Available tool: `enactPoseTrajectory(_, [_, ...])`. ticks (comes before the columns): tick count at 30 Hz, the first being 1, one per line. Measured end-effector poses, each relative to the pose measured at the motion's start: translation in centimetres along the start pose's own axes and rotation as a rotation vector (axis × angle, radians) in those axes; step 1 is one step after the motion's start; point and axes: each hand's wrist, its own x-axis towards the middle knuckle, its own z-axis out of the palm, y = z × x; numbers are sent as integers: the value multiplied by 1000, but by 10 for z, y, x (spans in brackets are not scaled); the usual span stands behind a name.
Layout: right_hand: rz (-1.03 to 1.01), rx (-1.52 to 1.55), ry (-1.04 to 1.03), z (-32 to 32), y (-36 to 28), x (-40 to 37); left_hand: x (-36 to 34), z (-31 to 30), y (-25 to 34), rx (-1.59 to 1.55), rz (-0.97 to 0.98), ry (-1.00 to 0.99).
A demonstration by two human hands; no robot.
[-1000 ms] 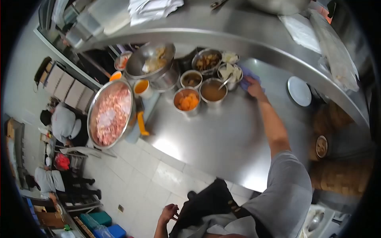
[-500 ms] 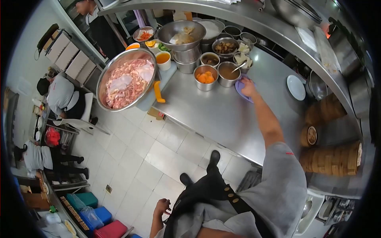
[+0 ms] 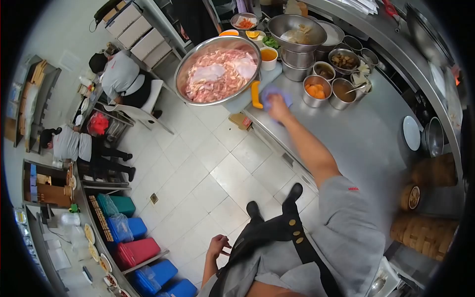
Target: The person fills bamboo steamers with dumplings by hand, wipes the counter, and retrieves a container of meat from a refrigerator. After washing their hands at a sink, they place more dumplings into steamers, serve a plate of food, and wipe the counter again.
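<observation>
My right hand (image 3: 278, 107) presses a purple cloth (image 3: 283, 94) on the steel counter (image 3: 341, 133), beside the orange handle (image 3: 256, 95) near the big bowl of raw meat (image 3: 217, 74). Low in the view, my left hand (image 3: 218, 245) hangs beside my apron over the floor, its fingers partly curled and apart, holding nothing. To the right of the cloth stand metal pots, one with orange pieces (image 3: 316, 90) and one with brown liquid and a spoon (image 3: 343, 93). A wide metal bowl (image 3: 297, 33) rests on stacked pots behind them.
A white plate (image 3: 411, 133) and bamboo steamers (image 3: 424, 234) are at the right. A person sits on a white chair (image 3: 154, 94) at the left, and another person (image 3: 74, 144) stands beyond. Lidded bins (image 3: 138, 251) line the lower left. A carton (image 3: 240, 121) lies under the counter.
My right hand and the purple cloth have moved left along the counter, from beside the pots to near the orange handle. The camera view has shifted, showing more of the room's left side.
</observation>
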Motion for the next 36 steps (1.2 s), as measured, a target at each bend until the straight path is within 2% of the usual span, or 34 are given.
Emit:
enactPoseTrajectory(2, [-244,231,-229,2,-4,-51,2,-2,-32,159,-13,32])
enactPoseTrajectory(3, [-225,226,-237,-7,-12,-71,1,-4,-46,305,-37,61])
enactPoseTrajectory(5, [-24,146,94,-53,-25,-111,27,-16,-91,427,15,9])
enactPoseTrajectory(7, [26,-46,374,19,15,-129,63,-43,-120,456,65,-106])
enactPoseTrajectory(8, [66,-66,269,22,21,-149,79,-55,-129,453,55,-161])
enactPoseTrajectory(10, [284,-208,182,-52,4,-198,108,-82,-123,425,-2,-245])
enactPoseTrajectory(12, [334,-344,418,-78,67,-290,137,-116,-105,362,-93,-287])
enactPoseTrajectory(13, [473,-471,609,-100,90,-349,151,-132,-93,333,-141,-303])
enactPoseTrajectory(14, [606,-550,392,-122,130,-433,162,-145,-75,333,-167,-313])
enactPoseTrajectory(16, [957,-966,9,-194,149,-551,172,-158,-30,369,-157,-320])
enactPoseTrajectory(17, [1389,-709,255,-214,172,-600,173,-159,-3,400,-133,-326])
enactPoseTrajectory(18, [1339,-755,321,-249,151,-620,170,-157,27,430,-109,-332])
enactPoseTrajectory(19, [1290,-581,509,-279,121,-612,154,-135,61,452,-139,-250])
enactPoseTrajectory(20, [1175,-498,699,-287,110,-600,155,-123,82,465,-85,-284])
enactPoseTrajectory(21, [1139,-498,765,-285,106,-582,160,-111,98,446,-44,-309])
enactPoseTrajectory(22, [1177,-635,769,-267,116,-565,146,-90,113,428,50,-360])
enactPoseTrajectory(23, [1284,-556,615,-241,136,-560,133,-62,122,362,63,-417])
enactPoseTrajectory(24, [1321,-727,518,-203,142,-535,126,-38,118,385,142,-488])
enactPoseTrajectory(25, [1110,-698,551,-179,118,-496,130,-20,103,354,160,-528])
enactPoseTrajectory(26, [915,-744,579,-147,99,-450,107,14,102,556,258,-484])
enactPoseTrajectory(27, [821,-496,481,-135,65,-398,117,41,82,630,302,-460])
enactPoseTrajectory(28, [545,-324,554,-111,48,-355,152,59,63,894,553,-442])
enactPoseTrajectory(30, [223,-156,558,-58,58,-293,122,60,106,706,519,-416])
enactPoseTrajectory(31, [388,-70,497,-75,52,-275,97,68,133,594,477,-486])
enactPoseTrajectory(32, [566,27,469,-99,53,-252,72,59,154,368,395,-463])
enactPoseTrajectory(33, [645,-64,633,-118,87,-248,56,45,181,151,324,-427])
enactPoseTrajectory(34, [710,-160,787,-140,125,-252,47,30,197,64,333,-350])
enactPoseTrajectory(35, [776,-114,897,-188,146,-260,48,8,200,-38,336,-258])
enactPoseTrajectory(36, [967,-370,852,-228,162,-275,59,-12,197,-10,301,-219])
